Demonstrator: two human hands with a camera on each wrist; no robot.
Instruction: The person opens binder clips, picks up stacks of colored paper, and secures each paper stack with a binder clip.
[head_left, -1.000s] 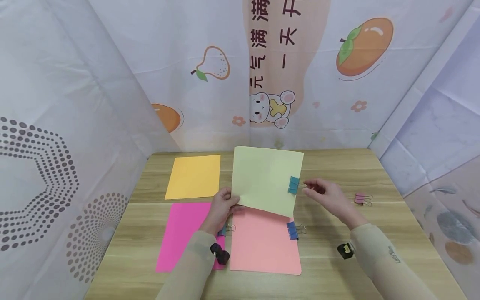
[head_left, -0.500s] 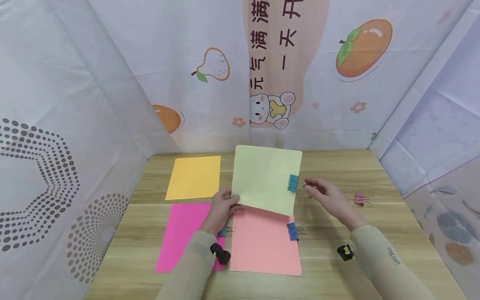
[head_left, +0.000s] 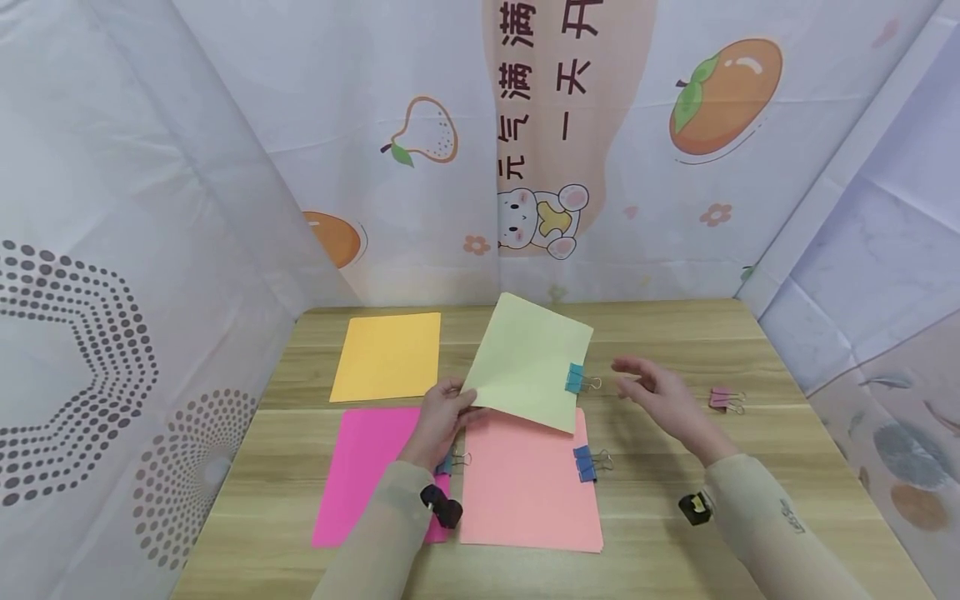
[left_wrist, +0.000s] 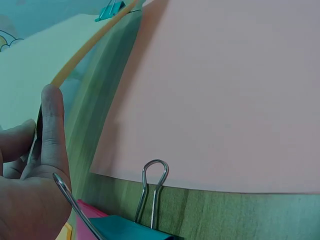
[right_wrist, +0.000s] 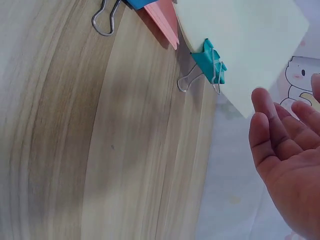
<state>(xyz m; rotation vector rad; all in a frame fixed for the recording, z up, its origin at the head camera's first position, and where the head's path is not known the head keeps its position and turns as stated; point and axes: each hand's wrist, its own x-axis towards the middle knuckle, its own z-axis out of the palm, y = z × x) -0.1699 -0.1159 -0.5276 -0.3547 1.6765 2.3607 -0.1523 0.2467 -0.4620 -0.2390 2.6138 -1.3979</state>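
My left hand (head_left: 442, 417) pinches the near left corner of a pale yellow-green paper stack (head_left: 531, 358), thumb on top and fingers beneath. The stack is raised and tilted over the table. A teal binder clip (head_left: 575, 378) grips its right edge; in the right wrist view this clip (right_wrist: 212, 62) has one wire handle folded toward the paper and the other sticking out. My right hand (head_left: 656, 400) hovers to the right of the clip, fingers loosely bent and holding nothing. Below the raised paper lies a salmon-pink paper stack (head_left: 531, 500) with a blue binder clip (head_left: 586, 463) on its right edge.
A magenta paper stack (head_left: 367, 475) lies at left, its teal clip (head_left: 446, 462) partly behind my left wrist. Orange-yellow paper (head_left: 387, 357) lies behind it. A pink binder clip (head_left: 724, 398) rests on the wooden table (head_left: 660, 533) at right. A printed curtain (head_left: 420, 233) hangs behind.
My right fingers have come away from the teal clip's handle. The yellow-green stack, still in my left hand, has swung clockwise and tipped lower, carrying its clip a little left.
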